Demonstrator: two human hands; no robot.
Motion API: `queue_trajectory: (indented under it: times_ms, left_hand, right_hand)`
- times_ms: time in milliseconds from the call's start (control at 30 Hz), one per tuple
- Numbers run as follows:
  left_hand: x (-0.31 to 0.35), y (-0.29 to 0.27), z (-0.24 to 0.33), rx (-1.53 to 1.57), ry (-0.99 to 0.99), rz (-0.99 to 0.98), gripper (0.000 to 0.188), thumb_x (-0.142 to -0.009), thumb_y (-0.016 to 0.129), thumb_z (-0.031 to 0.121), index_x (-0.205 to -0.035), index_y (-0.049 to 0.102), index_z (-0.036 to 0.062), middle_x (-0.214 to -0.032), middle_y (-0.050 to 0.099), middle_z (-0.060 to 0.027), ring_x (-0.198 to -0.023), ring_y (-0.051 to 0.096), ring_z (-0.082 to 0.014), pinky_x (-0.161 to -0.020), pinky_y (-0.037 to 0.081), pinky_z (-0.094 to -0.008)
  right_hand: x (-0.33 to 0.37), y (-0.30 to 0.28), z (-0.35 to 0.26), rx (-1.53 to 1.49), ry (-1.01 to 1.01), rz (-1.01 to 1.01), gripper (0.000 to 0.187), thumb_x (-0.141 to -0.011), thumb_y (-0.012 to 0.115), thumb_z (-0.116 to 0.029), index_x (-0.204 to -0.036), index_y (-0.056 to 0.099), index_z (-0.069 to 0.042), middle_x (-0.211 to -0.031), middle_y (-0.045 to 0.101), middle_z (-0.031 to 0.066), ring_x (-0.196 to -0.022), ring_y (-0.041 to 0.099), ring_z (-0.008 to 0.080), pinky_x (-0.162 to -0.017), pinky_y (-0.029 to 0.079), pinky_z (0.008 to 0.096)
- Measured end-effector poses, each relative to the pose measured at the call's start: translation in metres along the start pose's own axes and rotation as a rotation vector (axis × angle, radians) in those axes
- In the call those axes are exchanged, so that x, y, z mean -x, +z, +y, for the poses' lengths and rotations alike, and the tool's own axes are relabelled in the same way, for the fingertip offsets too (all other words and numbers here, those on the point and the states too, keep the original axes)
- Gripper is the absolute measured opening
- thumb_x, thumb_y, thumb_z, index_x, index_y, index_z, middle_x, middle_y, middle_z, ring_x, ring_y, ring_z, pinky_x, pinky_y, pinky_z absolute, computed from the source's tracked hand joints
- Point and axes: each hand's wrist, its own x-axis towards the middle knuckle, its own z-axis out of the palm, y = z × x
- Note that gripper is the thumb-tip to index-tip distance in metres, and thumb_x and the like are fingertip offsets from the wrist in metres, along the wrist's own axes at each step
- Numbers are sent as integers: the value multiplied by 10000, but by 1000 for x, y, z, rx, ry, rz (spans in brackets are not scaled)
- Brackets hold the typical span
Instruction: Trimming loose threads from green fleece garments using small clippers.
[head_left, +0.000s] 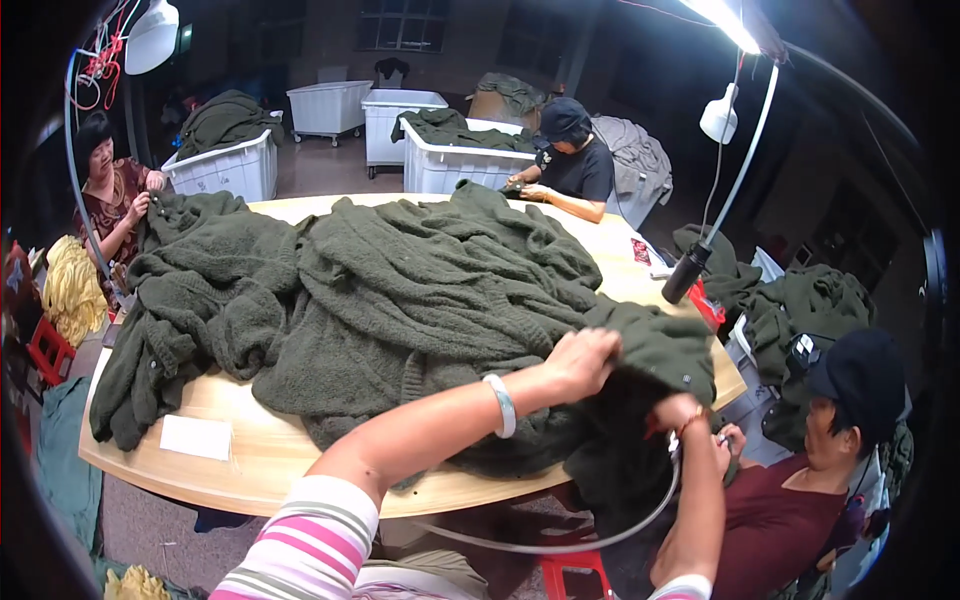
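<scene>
A big heap of dark green knitted garments point(400, 290) covers a round wooden table point(250, 455). My left hand point(583, 360) reaches across and grips a fold of one green garment point(650, 345) at the table's right edge. A pale bangle point(503, 405) sits on that wrist. My right hand point(678, 412) is lower and to the right, pushed into the same garment where it hangs over the edge; its fingers are mostly hidden by the cloth.
A white paper slip point(196, 437) lies on the table's near left. A person in a dark red top point(800, 480) sits close at the right, others at the far left point(112, 195) and back point(570, 160). White bins point(225, 170) of garments stand behind. A lamp arm point(690, 270) rises at right.
</scene>
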Motion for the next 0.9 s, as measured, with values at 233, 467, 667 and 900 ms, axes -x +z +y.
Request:
queue_trajectory:
  times_ms: [233,467,667,900]
  left_hand:
    - [42,7,-40,45,-93,-78,215,-793,659,92,-987,570,71,-951,605,-142,-962,588,-347,-821,481,-449]
    - [48,-41,-62,-611,-158,-102,884,-671,822,325,-1416,383,145,-1327,451,-191,-1281,390,-361,-1005,333,-529]
    - [69,-80,-87,-427,-245,-129,591,-681,767,129,-1220,525,97,-1059,551,-144,-1034,569,-348,-868,483,-431]
    - [120,-200,17,-207,9,-144,551,-590,757,37,-1106,564,66,-996,557,-128,-923,582,-347,-776,502,-405]
  right_hand:
    - [108,45,-144,-1066,186,732,344,-843,640,-148,-1120,532,25,-688,666,178,-677,689,329,-644,540,435]
    - [153,81,-189,-937,250,752,474,-833,635,-175,-1257,499,-13,-830,653,275,-803,629,475,-734,502,532]
    - [184,50,-222,-1032,51,817,408,-923,639,-259,-1305,555,-144,-1153,679,140,-993,658,420,-780,559,423]
    - [154,63,-214,-900,-76,916,351,-871,595,-33,-1208,516,30,-712,669,137,-655,709,243,-613,548,341]
